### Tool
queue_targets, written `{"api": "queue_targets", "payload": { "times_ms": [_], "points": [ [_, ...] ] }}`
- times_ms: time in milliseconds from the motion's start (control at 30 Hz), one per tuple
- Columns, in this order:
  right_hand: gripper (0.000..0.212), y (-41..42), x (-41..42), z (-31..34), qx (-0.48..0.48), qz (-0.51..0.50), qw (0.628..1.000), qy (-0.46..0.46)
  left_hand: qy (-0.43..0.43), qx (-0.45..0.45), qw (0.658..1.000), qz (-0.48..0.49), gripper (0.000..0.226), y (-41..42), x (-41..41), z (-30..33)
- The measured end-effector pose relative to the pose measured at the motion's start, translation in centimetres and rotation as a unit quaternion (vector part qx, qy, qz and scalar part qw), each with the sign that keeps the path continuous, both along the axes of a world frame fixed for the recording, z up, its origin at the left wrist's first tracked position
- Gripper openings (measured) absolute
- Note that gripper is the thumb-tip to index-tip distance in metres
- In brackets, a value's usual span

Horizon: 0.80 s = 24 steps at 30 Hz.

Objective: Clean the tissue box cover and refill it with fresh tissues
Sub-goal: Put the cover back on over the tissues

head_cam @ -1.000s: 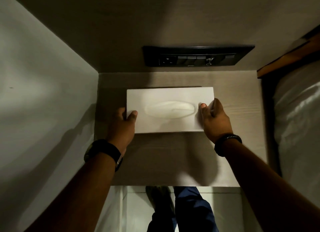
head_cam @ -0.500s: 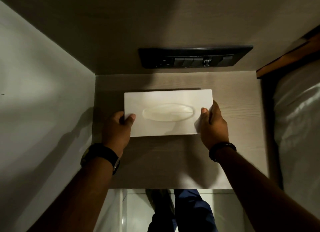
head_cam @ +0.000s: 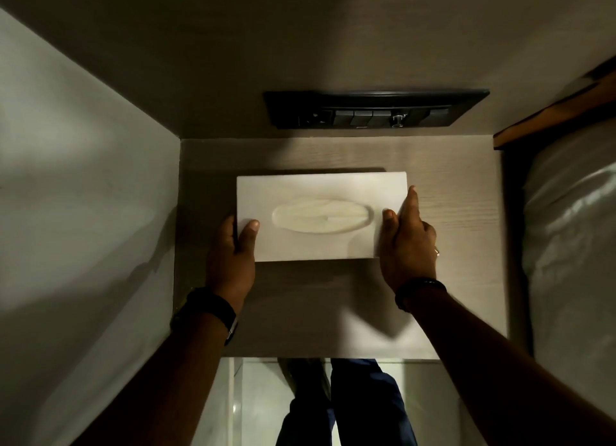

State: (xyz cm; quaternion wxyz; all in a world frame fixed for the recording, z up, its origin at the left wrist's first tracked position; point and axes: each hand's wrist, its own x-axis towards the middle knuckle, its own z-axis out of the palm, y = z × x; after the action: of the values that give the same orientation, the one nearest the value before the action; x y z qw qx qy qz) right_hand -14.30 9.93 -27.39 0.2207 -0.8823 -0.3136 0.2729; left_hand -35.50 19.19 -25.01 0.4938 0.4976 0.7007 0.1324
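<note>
Gripping the box from both ends, the person stands at a small wooden table tucked between a pale wall and a bed. Left hand clamps the left end of the box: thumb lies flat on the top face near the corner, fingers wrap down the side and out of sight. Right hand closes on the right end: thumb presses on the top, index finger stretches up along the right edge toward the far corner, and a ring shows on one finger. The box is white and rectangular, lying long-side across the middle of the table, with an oval slot in its top; tissue shows pale and folded inside that slot. Whether the box sits on the wood or is lifted just off it, I cannot tell, though a thin dark shadow runs along its far edge. On the left wrist, a dark watch; on the right wrist, a dark band. Against the back wall, just above the table, a black switch panel runs wide. Down below the table's near edge, blue trouser legs and a dark shoe on a light floor.
</note>
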Motion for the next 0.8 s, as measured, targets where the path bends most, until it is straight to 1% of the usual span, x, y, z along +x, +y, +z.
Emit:
{"api": "queue_targets", "payload": {
  "times_ms": [33, 133, 167, 233, 300, 400, 433, 500, 600, 800],
  "points": [
    [0.062, 0.0, 0.1, 0.1, -0.006, 0.017, 1.000, -0.013, -0.011, -0.021, 1.000, 0.012, 0.042, 0.0, 0.0, 0.1],
    [0.064, 0.2, 1.1, 0.1, 0.008, 0.103, 0.988, -0.113, -0.035, -0.067, 0.997, 0.031, 0.043, 0.2, -0.3, 0.5],
    [0.063, 0.4, 1.4, -0.1, 0.025, 0.125, 0.984, -0.124, -0.043, -0.073, 0.996, 0.027, 0.042, 0.3, -0.5, 0.5],
    [0.062, 0.7, 1.7, -0.6, 0.064, 0.140, 0.984, -0.090, -0.062, -0.080, 0.995, 0.024, 0.042, 0.4, -0.9, 0.7],
    [0.063, 0.7, 1.4, -0.7, 0.096, 0.116, 0.988, -0.031, -0.083, -0.084, 0.992, 0.034, 0.041, 0.6, -1.1, 0.6],
    [0.063, 0.9, 0.4, 0.0, 0.097, -0.004, 0.994, 0.056, -0.074, -0.081, 0.992, 0.054, 0.018, 0.7, -0.9, 0.2],
    [0.061, 1.0, 0.2, 0.3, 0.103, -0.036, 0.992, 0.062, -0.067, -0.076, 0.993, 0.060, 0.013, 0.7, -0.8, 0.1],
    [0.049, 1.0, 0.3, 0.4, 0.138, -0.052, 0.988, 0.044, -0.061, -0.074, 0.993, 0.072, 0.015, 0.8, -0.8, 0.1],
    [0.033, 1.2, 0.3, 0.6, 0.162, -0.061, 0.983, 0.053, -0.098, -0.078, 0.986, 0.106, 0.010, 1.3, -1.0, 0.6],
    [0.027, 1.5, -0.1, 0.5, 0.124, -0.065, 0.988, 0.060, -0.093, -0.075, 0.987, 0.103, 0.010, 1.6, -0.7, 0.9]
  ]
}}
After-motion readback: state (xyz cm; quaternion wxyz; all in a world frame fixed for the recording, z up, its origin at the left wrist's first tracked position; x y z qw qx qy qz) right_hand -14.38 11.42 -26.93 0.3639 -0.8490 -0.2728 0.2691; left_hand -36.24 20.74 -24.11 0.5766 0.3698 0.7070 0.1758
